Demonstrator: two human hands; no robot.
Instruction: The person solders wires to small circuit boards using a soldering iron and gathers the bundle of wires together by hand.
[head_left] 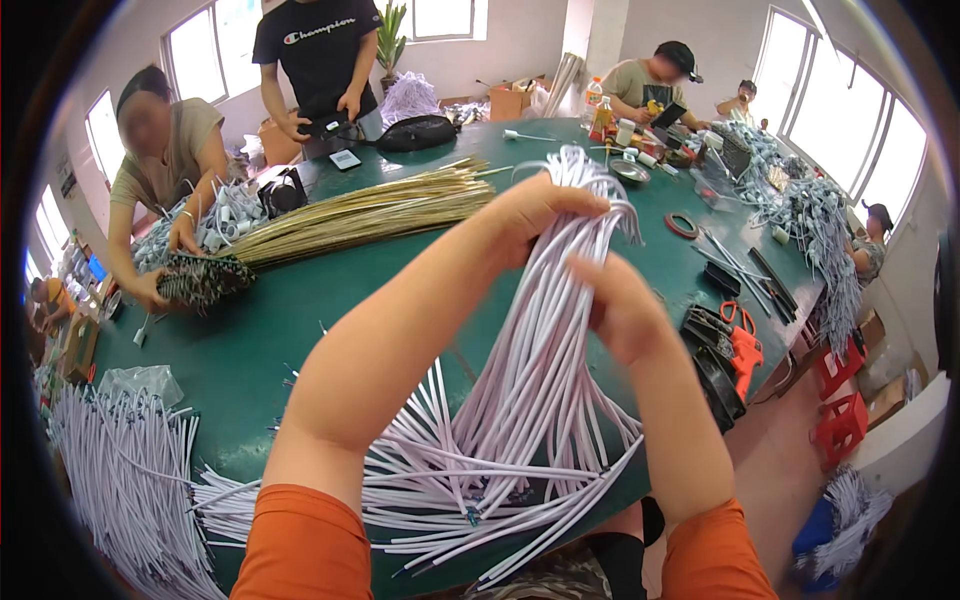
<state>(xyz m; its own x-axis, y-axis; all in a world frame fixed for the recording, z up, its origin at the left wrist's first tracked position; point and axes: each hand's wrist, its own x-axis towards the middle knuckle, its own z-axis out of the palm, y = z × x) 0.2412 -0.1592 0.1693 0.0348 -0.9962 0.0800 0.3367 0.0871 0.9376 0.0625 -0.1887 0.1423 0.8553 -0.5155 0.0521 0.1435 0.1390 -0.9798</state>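
A thick bundle of white cables (545, 330) rises from the table in front of me, its upper ends bent over in a bunch. Near the top, my left hand (535, 215) is closed around it, thumb lying across the front. My right hand (630, 305) is against the bundle's right side, lower down. Motion blurs it and its fingers are partly hidden, so its grip is unclear. The lower cable ends fan out over loose white cables (420, 490) at the near edge. Another pile of white cables (125, 480) lies at the left.
On the green table (270, 360) lie a long bundle of yellowish rods (370, 210), red-handled scissors (738, 318), an orange tool (745, 360) in a black tray, and a roll of tape (682, 225). A co-worker (165, 150) handles dark-tipped strands at left. Tangled cables (820, 230) hang over the right edge.
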